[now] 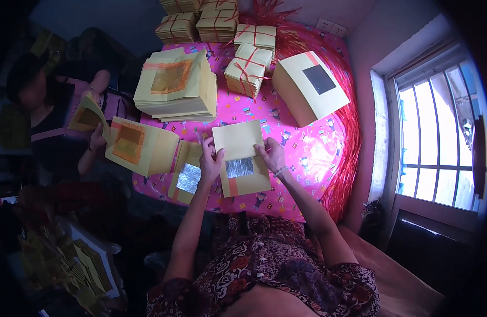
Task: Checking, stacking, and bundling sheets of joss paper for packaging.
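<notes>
Folding one sheet (242, 158), left hand (211, 161) and right hand (272, 156) pinch its edges; bundles (247, 68) are tied, a stack (175, 84) remains.

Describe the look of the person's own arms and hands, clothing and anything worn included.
Both forearms are bare, with no sleeves reaching the elbows. The left hand wears nothing that shows. The right hand has a thin pale bracelet at the wrist. The garment at the body is dark with a busy floral print in reds and creams. No gloves.
</notes>
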`<state>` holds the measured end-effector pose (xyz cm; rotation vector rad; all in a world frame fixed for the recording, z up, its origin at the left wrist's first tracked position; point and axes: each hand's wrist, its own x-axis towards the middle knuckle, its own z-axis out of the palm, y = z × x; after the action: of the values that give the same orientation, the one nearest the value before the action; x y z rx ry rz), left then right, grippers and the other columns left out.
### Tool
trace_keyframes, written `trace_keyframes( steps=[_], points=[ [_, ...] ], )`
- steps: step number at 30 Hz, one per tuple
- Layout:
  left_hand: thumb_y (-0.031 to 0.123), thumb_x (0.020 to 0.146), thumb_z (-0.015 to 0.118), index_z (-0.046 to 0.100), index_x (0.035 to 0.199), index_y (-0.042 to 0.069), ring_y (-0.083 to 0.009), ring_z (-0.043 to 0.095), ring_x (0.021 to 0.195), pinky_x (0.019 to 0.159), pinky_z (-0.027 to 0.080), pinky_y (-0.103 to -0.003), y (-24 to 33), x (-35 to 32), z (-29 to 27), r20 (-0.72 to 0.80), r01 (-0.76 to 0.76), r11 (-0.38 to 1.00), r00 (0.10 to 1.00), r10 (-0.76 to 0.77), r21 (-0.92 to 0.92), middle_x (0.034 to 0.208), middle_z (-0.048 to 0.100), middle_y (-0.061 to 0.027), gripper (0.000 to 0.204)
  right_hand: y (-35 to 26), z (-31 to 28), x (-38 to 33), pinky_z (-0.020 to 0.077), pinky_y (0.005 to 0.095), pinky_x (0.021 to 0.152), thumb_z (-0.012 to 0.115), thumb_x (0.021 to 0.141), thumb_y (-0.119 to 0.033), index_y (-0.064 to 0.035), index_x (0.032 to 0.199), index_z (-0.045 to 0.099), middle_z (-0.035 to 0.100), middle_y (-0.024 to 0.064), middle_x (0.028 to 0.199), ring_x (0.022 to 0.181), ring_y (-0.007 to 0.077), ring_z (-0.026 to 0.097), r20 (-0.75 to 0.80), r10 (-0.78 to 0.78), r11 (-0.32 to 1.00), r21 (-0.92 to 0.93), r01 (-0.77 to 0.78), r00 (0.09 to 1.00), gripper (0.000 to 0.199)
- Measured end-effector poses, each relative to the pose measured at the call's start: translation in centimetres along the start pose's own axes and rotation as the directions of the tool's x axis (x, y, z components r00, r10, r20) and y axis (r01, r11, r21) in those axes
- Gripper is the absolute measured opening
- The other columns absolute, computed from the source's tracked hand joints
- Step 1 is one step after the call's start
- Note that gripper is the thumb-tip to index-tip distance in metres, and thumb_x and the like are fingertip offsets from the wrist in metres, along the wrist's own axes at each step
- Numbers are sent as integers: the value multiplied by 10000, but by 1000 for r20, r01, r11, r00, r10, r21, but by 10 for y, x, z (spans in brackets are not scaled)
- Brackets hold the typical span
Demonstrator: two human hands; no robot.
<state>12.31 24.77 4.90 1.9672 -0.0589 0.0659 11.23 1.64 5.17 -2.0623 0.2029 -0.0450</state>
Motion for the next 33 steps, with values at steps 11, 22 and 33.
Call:
trace_keyframes(
  steps=[11, 22, 33],
  points=[
    [39, 839, 635, 371, 1284, 49, -129, 427, 492, 485, 360, -292, 4, -1, 0, -6, -27, 1000, 1000, 27, 15, 576, 379, -36, 517, 2, 0, -2, 429, 382, 580, 704, 783, -267, -3, 746, 497, 528, 122, 650, 611, 257, 517, 16, -50, 998, -32, 51, 999, 337],
    [108, 806, 663, 527, 1005, 74, -285, 557, 774, 684, 453, -397, 19, -1, 13, -33, -209, 827, 964, 265, 521, 856, 500, -116, 244, -5, -2, 5, 468, 435, 646, 680, 808, -345, -26, 832, 532, 594, 138, 735, 719, 316, 589, 85, 35, 964, -265, -11, 996, 353],
    [396, 810, 678, 476, 982, 57, -294, 590, 873, 719, 508, -380, 32, -11, 40, 107, -119, 626, 993, 56, 771, 955, 502, -130, 431, -22, 7, -13, 445, 373, 663, 641, 807, -199, -84, 876, 512, 558, 63, 769, 766, 239, 575, 120, -508, 717, -490, 495, 853, 186]
  ],
)
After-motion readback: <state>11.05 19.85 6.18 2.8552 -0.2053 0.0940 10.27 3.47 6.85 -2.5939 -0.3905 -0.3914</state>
